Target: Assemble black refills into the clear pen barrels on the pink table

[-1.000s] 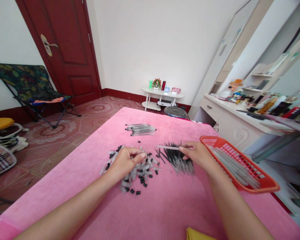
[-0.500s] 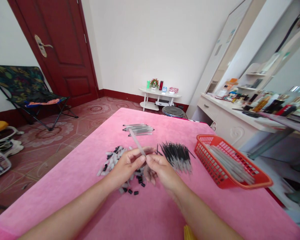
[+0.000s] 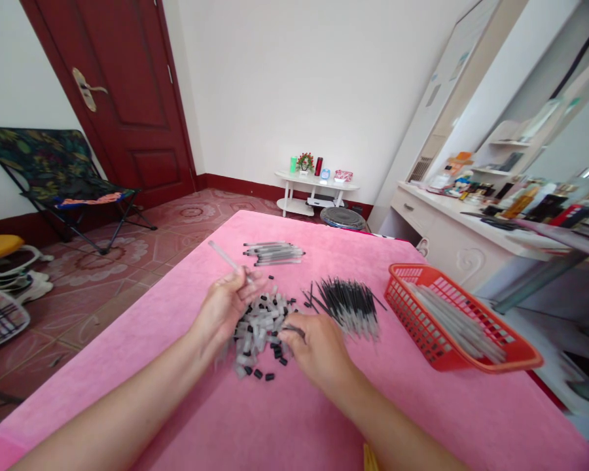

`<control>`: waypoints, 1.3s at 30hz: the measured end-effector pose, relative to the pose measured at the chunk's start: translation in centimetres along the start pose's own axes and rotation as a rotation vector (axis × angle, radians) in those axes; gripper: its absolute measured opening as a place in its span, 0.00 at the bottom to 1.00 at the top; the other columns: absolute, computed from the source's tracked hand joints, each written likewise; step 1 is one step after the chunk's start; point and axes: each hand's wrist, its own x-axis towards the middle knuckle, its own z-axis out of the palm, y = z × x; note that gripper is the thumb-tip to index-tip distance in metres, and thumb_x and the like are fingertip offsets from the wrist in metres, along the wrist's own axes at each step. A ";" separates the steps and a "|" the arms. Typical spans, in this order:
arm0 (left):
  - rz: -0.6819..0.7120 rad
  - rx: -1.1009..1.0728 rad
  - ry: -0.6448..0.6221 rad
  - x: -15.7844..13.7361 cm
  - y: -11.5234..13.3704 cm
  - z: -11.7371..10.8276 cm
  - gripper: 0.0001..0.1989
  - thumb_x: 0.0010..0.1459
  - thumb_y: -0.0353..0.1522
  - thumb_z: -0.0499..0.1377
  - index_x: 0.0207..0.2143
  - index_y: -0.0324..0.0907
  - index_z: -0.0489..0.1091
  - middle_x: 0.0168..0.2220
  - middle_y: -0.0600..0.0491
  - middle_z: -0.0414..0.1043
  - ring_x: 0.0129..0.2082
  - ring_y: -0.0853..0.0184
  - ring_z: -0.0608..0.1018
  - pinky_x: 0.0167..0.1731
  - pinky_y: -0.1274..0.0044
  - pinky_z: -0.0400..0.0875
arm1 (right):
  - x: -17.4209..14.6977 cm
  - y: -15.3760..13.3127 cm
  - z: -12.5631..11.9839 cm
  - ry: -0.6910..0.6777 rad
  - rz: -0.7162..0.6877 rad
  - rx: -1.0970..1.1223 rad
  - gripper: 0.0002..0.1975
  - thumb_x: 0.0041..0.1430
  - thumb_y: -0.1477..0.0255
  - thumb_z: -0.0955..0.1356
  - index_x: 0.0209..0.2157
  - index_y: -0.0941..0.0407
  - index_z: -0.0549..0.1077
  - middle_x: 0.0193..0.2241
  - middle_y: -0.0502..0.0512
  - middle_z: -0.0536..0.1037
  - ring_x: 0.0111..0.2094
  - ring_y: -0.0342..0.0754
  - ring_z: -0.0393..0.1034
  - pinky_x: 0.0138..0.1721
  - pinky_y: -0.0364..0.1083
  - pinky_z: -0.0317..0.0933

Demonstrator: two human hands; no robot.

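Note:
My left hand (image 3: 228,294) is closed around the lower end of a translucent pen barrel (image 3: 222,253), which points up and to the left. My right hand (image 3: 317,340) hovers at the right edge of a heap of clear pen caps (image 3: 260,320), fingers curled in a pinch. Something small and dark shows at its fingertips, too blurred to name. Black end plugs (image 3: 269,377) lie in front of the heap and among the caps. Right of the heap is a bundle of black-inked pen refills (image 3: 348,304). Farther back lies a row of pens (image 3: 275,253).
A red plastic basket (image 3: 464,307) holding more pen barrels (image 3: 456,324) stands at the right on the pink-covered table (image 3: 177,366). Something yellow (image 3: 370,458) shows at the near edge. A dressing table (image 3: 451,229) stands beyond the basket; a folding chair (image 3: 78,176) is at the left.
My hands have parted. The left moved left and back with the pen barrel, while the right let go of the barrel and came down beside the caps.

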 end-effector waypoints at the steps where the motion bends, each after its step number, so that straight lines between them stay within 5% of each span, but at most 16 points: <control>1: 0.025 0.015 0.014 0.4 0.5 -0.4 0.07 0.50 0.34 0.60 0.29 0.39 0.67 0.31 0.54 0.75 0.32 0.68 0.78 0.36 0.76 0.72 | 0.0 0.0 0.1 0.051 -0.015 -0.108 0.11 0.51 0.69 0.66 0.19 0.57 0.68 0.18 0.49 0.71 0.22 0.42 0.64 0.24 0.41 0.49; 5: -0.016 0.233 -0.130 0.3 1.2 -0.3 0.10 0.49 0.37 0.61 0.28 0.38 0.69 0.26 0.54 0.73 0.26 0.68 0.77 0.31 0.76 0.71 | 0.7 0.1 0.2 0.091 -0.034 -0.136 0.04 0.51 0.70 0.67 0.29 0.55 0.73 0.26 0.50 0.75 0.28 0.44 0.67 0.29 0.41 0.54; 8: -0.045 0.362 -0.253 -0.7 0.5 0.5 0.13 0.51 0.39 0.59 0.24 0.37 0.69 0.20 0.55 0.69 0.20 0.72 0.73 0.26 0.79 0.68 | 1.4 0.3 -0.2 0.109 -0.140 -0.046 0.16 0.46 0.71 0.70 0.41 0.54 0.72 0.36 0.52 0.76 0.36 0.46 0.68 0.38 0.43 0.58; 11: -0.003 0.521 -0.383 -1.3 -0.2 0.9 0.17 0.54 0.39 0.56 0.19 0.37 0.68 0.17 0.55 0.68 0.19 0.73 0.70 0.25 0.81 0.64 | 1.8 0.6 -0.8 0.209 -0.200 0.022 0.16 0.48 0.70 0.69 0.41 0.55 0.72 0.41 0.55 0.74 0.44 0.49 0.66 0.46 0.47 0.56; 18: 0.068 0.883 -0.630 -1.9 -1.0 1.3 0.18 0.54 0.40 0.54 0.19 0.38 0.70 0.16 0.54 0.68 0.17 0.72 0.68 0.21 0.81 0.60 | 1.8 0.4 -1.8 0.228 -0.117 0.471 0.08 0.54 0.69 0.65 0.32 0.59 0.72 0.27 0.52 0.74 0.29 0.44 0.68 0.31 0.42 0.61; 21: 0.186 0.918 -0.527 -1.3 -0.7 1.0 0.17 0.53 0.42 0.55 0.26 0.38 0.73 0.24 0.52 0.73 0.24 0.68 0.72 0.25 0.79 0.64 | 2.1 0.5 -3.4 0.276 -0.091 0.530 0.08 0.52 0.68 0.65 0.30 0.59 0.71 0.24 0.50 0.72 0.24 0.41 0.65 0.25 0.40 0.59; 25: 0.379 0.910 -0.155 1.4 0.7 -1.3 0.18 0.52 0.43 0.55 0.30 0.37 0.73 0.25 0.51 0.73 0.28 0.66 0.73 0.30 0.77 0.66 | 2.8 1.4 -7.3 0.462 -0.068 0.441 0.14 0.51 0.67 0.65 0.40 0.59 0.67 0.23 0.49 0.71 0.21 0.41 0.65 0.22 0.40 0.59; 30: 0.429 0.827 0.184 5.3 1.2 -6.7 0.21 0.48 0.47 0.56 0.30 0.37 0.73 0.25 0.50 0.73 0.27 0.66 0.73 0.28 0.78 0.66 | 2.0 3.1 -13.6 0.828 -0.045 -0.219 0.24 0.50 0.69 0.65 0.50 0.56 0.61 0.29 0.52 0.75 0.26 0.45 0.69 0.32 0.45 0.61; 34: 0.310 0.765 0.245 6.8 0.4 -9.4 0.21 0.45 0.47 0.59 0.31 0.37 0.74 0.26 0.51 0.74 0.25 0.68 0.72 0.24 0.80 0.65 | 0.4 4.5 -18.0 1.065 0.152 -0.669 0.29 0.50 0.68 0.65 0.55 0.53 0.58 0.29 0.52 0.76 0.31 0.48 0.69 0.35 0.47 0.58; 39: 0.279 0.743 0.242 7.0 0.0 -9.9 0.22 0.43 0.47 0.60 0.31 0.37 0.74 0.25 0.51 0.74 0.22 0.70 0.71 0.22 0.80 0.66 | -0.8 6.5 -20.8 1.051 0.522 -0.823 0.20 0.46 0.63 0.66 0.44 0.50 0.71 0.29 0.57 0.78 0.32 0.54 0.69 0.29 0.47 0.54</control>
